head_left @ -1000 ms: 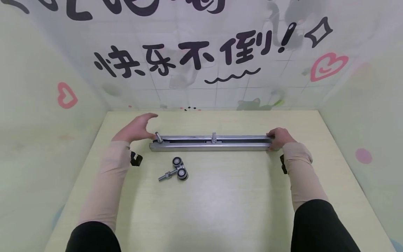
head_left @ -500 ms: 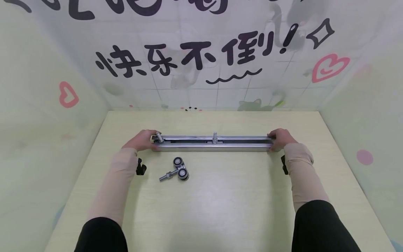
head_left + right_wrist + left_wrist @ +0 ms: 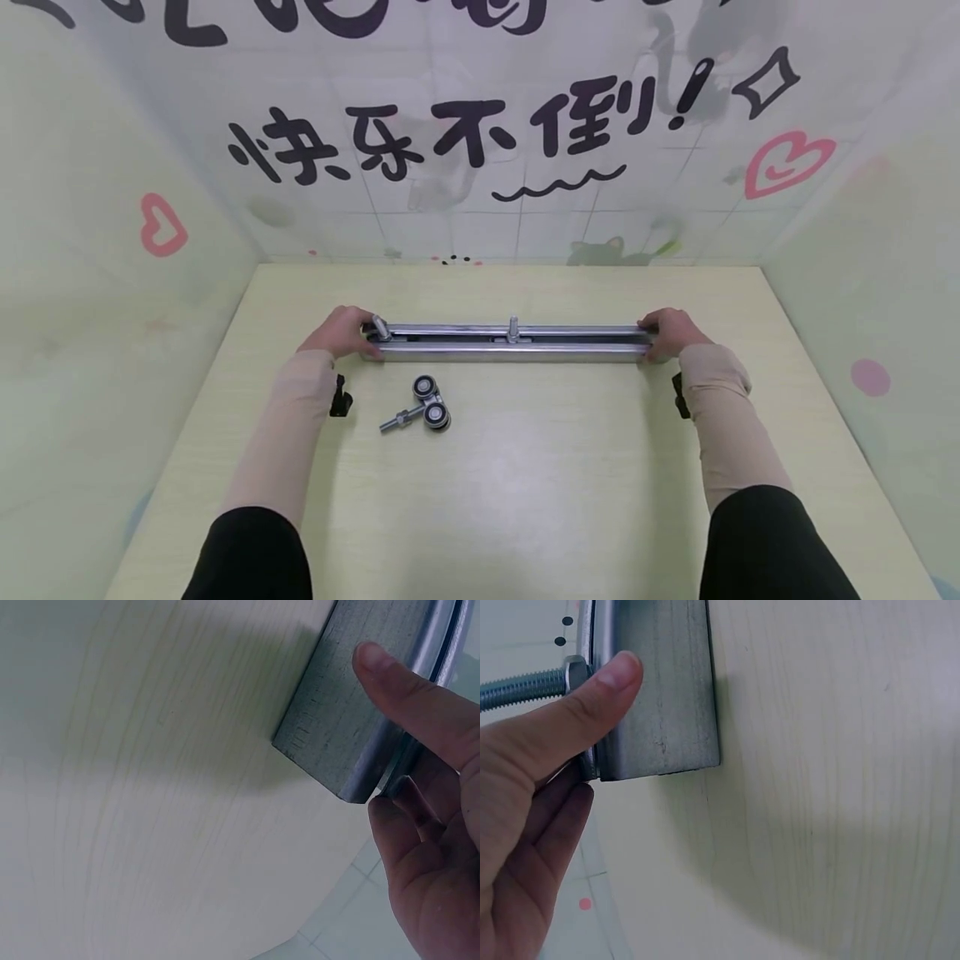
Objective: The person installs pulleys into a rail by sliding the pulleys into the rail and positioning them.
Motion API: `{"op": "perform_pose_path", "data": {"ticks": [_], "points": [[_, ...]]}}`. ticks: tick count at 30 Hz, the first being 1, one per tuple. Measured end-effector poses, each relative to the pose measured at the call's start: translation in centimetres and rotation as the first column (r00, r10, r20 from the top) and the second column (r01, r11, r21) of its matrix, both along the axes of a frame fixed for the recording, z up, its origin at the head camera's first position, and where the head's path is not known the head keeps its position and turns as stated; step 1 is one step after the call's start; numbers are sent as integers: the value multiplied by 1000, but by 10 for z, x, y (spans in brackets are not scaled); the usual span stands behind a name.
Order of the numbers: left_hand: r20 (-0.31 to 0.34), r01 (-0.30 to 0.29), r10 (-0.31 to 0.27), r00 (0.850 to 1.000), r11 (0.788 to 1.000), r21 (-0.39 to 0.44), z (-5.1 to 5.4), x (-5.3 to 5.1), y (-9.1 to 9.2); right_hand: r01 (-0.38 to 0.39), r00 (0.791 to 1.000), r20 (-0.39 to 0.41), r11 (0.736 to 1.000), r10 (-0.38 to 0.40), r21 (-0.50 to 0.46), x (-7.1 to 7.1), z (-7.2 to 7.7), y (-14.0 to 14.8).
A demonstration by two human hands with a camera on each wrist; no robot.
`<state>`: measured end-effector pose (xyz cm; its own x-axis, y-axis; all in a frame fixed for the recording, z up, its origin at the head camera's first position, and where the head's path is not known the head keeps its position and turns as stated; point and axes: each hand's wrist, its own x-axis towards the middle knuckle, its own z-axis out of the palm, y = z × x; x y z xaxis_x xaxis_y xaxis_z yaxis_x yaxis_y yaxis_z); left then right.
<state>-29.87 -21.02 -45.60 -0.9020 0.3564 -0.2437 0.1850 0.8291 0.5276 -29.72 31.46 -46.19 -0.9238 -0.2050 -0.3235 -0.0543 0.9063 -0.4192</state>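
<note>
A long metal channel rail [image 3: 450,353] lies crosswise on the table, its slot facing up. My left hand [image 3: 341,332] grips its left end, with the thumb [image 3: 604,694] on the near side wall and the other fingers mostly hidden behind. At the opposite end my right hand [image 3: 672,333] grips the rail the same way, thumb on the near wall in the right wrist view. Two bolts stick up from the slot: a tilted threaded bolt [image 3: 525,688] with a nut beside my left hand, and an upright bolt [image 3: 513,328] near the middle.
In front of the rail, left of centre, a loose roller trolley [image 3: 433,404] with black-rimmed wheels and a bolt lies on the wooden table [image 3: 540,483]. Printed sheets with dark characters [image 3: 465,133] rise behind the table and along both sides.
My left hand has moved in to the right and closed round the rail's left end, its fingers no longer raised. My right hand keeps its grip. Rail and trolley look unmoved.
</note>
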Motion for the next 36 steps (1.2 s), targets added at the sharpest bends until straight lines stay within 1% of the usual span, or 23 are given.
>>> {"op": "perform_pose_path", "data": {"ticks": [6,12,16,18,20,22,24,27,29,32,36], "points": [[44,-34,34,998,999,4,1,2,1,-13,1000,11,1000,13,25,1,-1,-2],[54,-56,56,997,998,-4,-2,2,3,-88,996,-25,995,89,47,5,0,-2],[62,-72,72,995,997,-4,-1,1,6,-111,994,-11,992,112,59,6,3,-2],[73,-83,83,994,997,0,0,1,7,-117,993,-6,991,118,66,6,7,-5],[76,-85,85,993,996,-1,2,1,7,-129,991,-17,989,130,74,9,14,-12],[79,-91,91,993,996,1,2,2,8,-143,987,-55,986,148,81,14,23,-22],[78,-94,93,993,996,6,3,3,7,-159,980,-110,984,168,83,20,32,-37],[72,-100,99,992,995,9,1,2,5,-197,955,-210,978,208,70,30,43,-61],[76,-108,107,991,994,15,0,2,4,-241,930,-271,969,247,55,35,50,-78],[70,-109,107,992,994,19,-1,0,4,-326,884,-344,945,316,30,42,56,-105],[72,-113,112,991,993,14,1,0,4,-450,806,-410,892,426,42,51,59,-144]]}}
